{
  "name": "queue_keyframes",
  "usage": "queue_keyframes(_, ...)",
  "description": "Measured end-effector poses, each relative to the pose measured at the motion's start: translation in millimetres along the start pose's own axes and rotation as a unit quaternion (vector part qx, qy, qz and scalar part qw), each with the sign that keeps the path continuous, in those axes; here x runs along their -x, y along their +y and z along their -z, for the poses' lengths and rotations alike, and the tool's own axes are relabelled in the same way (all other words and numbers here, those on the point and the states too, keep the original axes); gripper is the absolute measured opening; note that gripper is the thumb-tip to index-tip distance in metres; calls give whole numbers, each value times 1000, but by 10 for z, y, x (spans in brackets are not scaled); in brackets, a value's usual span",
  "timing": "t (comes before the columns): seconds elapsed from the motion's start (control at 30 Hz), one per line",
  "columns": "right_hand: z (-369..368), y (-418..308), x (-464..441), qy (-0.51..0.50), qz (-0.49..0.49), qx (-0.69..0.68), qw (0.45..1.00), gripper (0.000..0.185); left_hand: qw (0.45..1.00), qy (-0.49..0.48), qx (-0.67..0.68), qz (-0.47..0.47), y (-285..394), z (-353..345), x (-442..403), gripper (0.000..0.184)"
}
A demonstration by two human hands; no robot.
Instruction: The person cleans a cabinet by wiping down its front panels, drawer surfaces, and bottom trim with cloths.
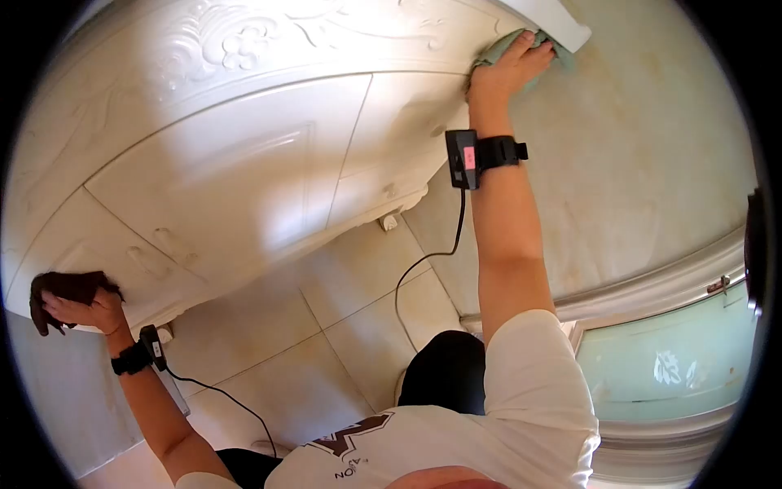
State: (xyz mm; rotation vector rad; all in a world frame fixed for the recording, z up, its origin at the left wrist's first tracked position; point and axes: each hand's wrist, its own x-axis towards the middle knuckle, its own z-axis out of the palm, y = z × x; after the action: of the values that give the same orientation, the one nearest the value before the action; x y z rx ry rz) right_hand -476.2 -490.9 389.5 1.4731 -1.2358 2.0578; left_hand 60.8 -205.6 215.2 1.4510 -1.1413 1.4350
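Note:
A white cabinet with carved flower relief and panel doors fills the upper left. At its lower left end, my left hand holds a dark brown cloth bunched against the cabinet's side. My right arm stretches up to the far right end, where my right hand presses a green cloth at the cabinet's corner, just beneath the white top edge. Part of each cloth is hidden under the hand. Each wrist carries a black strapped device with a cable, one on the left and one on the right.
Pale tiles cover the floor below the cabinet, which stands on short feet. A marbled wall rises on the right. Beyond it is a framed frosted glass door with a latch. The cables hang towards my body.

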Motion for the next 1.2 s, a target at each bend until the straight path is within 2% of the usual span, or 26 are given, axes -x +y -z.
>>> queue_keyframes(0.03, 23, 111, 66, -6, -5, 6, 1000, 66, 1000, 14, -16, -18, -90, -62, 101, 63)
queue_keyframes(0.1, 45, 237, 185, -14, -140, -132, 981, 66, 998, 29, -33, -37, -112, -56, 120, 62)
queue_keyframes(0.13, 38, 222, 237, 3, -194, -194, 961, 65, 1000, 4, -22, 6, -38, -8, 60, 61)
queue_keyframes(0.17, -6, 199, 327, 3, -195, -195, 961, 65, 999, 27, -15, 11, 27, -19, 19, 62)
queue_keyframes(0.23, -80, 10, 521, 8, -299, -13, 954, 67, 999, 51, -7, 16, 92, -47, -32, 62)
queue_keyframes(0.3, -120, -574, 810, -15, -219, 18, 975, 70, 998, 36, -18, 38, 80, -41, -44, 65)
queue_keyframes(0.37, -207, -1187, 1170, -34, -239, 35, 970, 68, 999, 40, -13, 30, 89, -14, -51, 65)
queue_keyframes(0.43, -167, -1510, 1408, -83, -194, -37, 977, 75, 999, 43, -4, 22, 110, -28, -34, 65)
queue_keyframes(0.47, -110, -1592, 1346, -103, -241, -50, 964, 76, 999, 51, 1, 14, 82, -41, -2, 64)
queue_keyframes(0.57, -159, -1162, 920, -59, -262, -49, 962, 77, 999, 47, 6, -13, -106, -70, 110, 65)
queue_keyframes(0.63, 20, -1028, 616, -32, -308, -104, 945, 79, 999, 36, 11, -29, -97, -93, 112, 66)
queue_keyframes(0.73, 128, -391, 370, -18, -278, -148, 949, 79, 999, 36, 16, -20, 29, -63, 9, 68)
queue_keyframes(0.8, 163, 74, 449, -53, -141, -149, 977, 80, 999, 26, 12, -20, 57, -49, 7, 69)
queue_keyframes(0.83, 166, 257, 504, -55, -149, -146, 976, 80, 999, 24, 9, -22, 52, -59, 23, 70)
queue_keyframes(0.9, 168, 586, 719, -60, -27, -98, 993, 72, 999, 18, 4, -27, 42, -76, 57, 72)
queue_keyframes(1.0, 281, 797, 1171, -88, -4, -38, 995, 73, 1000, 13, -3, -28, 33, -86, 106, 74)
queue_keyframes(1.03, 310, 813, 1314, -89, -11, -37, 995, 73, 1000, 12, -7, -28, 17, -98, 135, 75)
queue_keyframes(1.1, 314, 780, 1558, -84, -107, -82, 987, 72, 1000, 16, -15, -21, 6, -119, 166, 77)
queue_keyframes(1.13, 285, 790, 1692, -84, -108, -84, 987, 72, 1000, 17, -18, -14, 43, -98, 147, 78)
queue_keyframes(1.2, 203, 733, 1874, -24, -212, -61, 975, 71, 1000, 16, -7, 6, 188, -64, 59, 78)
